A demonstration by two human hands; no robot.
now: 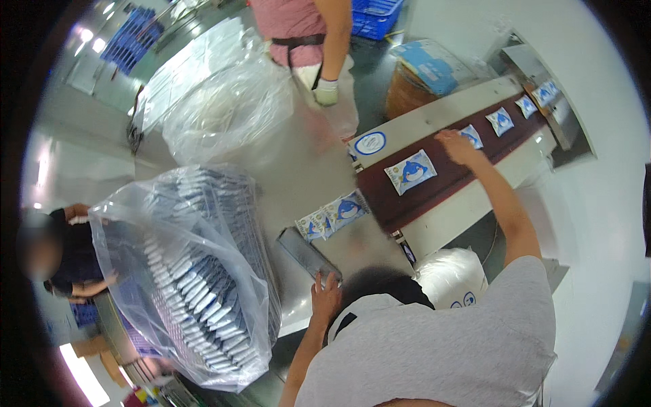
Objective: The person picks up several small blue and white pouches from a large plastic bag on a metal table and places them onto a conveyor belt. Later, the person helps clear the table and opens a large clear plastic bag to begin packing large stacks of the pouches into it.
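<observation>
My left hand [327, 294] grips the near end of a grey metal bar [308, 254] lying on a steel table [285, 176]. Against the bar's far side several blue-and-white packets with a whale picture [330, 217] overlap in a short row. My right arm stretches over a dark red conveyor belt [386, 203]. Above the belt, my right hand [458, 147] has loosely bent fingers, with nothing visibly held. It partly covers a small packet [472, 138]. A flat packet [411, 172] lies nearer the belt's table end.
More packets [500, 121] lie along the belt toward a wall opening. Left stands a large clear bag [210, 271] filled with stacked packets. Across the table is a gloved co-worker [291, 34], beside clear plastic bags [224, 102]. A white sack [451, 275] sits below the belt.
</observation>
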